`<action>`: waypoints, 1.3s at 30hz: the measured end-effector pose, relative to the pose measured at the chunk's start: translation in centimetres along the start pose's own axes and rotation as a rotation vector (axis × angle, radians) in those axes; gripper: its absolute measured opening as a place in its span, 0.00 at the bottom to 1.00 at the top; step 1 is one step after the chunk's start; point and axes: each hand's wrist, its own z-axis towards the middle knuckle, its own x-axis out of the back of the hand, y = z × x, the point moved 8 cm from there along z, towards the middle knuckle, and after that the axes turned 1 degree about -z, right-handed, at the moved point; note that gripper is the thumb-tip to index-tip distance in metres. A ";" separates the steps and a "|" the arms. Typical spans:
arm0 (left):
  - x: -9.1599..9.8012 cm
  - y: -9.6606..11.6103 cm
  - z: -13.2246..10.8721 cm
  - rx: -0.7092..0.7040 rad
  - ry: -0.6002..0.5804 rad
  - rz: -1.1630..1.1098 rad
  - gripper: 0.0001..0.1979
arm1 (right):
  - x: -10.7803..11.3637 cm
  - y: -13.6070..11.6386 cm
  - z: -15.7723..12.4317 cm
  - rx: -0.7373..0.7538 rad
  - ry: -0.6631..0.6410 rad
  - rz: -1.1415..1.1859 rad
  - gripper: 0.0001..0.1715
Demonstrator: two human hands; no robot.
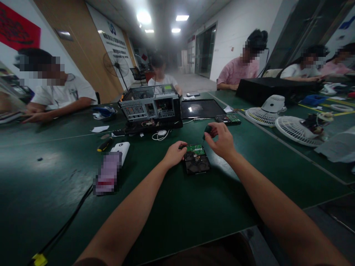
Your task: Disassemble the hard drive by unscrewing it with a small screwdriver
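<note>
Our right fingers [214,126], nearly closed, pinch the screwdriver [206,132]; our left fingers [181,143] curl at the drive [197,164] on the bench [172,207], grip unclear. If the drive slides, the screwdriver could skid and scratch the board [198,149].

Your one view looks from your head, forward and down across the table [172,210], near enough that your left hand [174,154] and right hand [222,140] sit around its middle, wide enough to include the ceiling lights [182,17].
</note>
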 end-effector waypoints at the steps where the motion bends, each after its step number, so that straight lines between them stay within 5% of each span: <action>1: 0.0 0.0 0.0 -0.006 -0.001 -0.002 0.16 | 0.0 -0.1 0.0 0.010 -0.006 0.003 0.19; 19: 0.0 -0.3 0.2 -0.017 0.002 -0.002 0.16 | 0.1 0.2 -0.4 0.008 0.113 0.024 0.19; 39: 0.0 -0.4 0.3 -0.058 0.002 0.029 0.16 | 0.7 -0.8 0.1 0.069 0.087 -0.048 0.13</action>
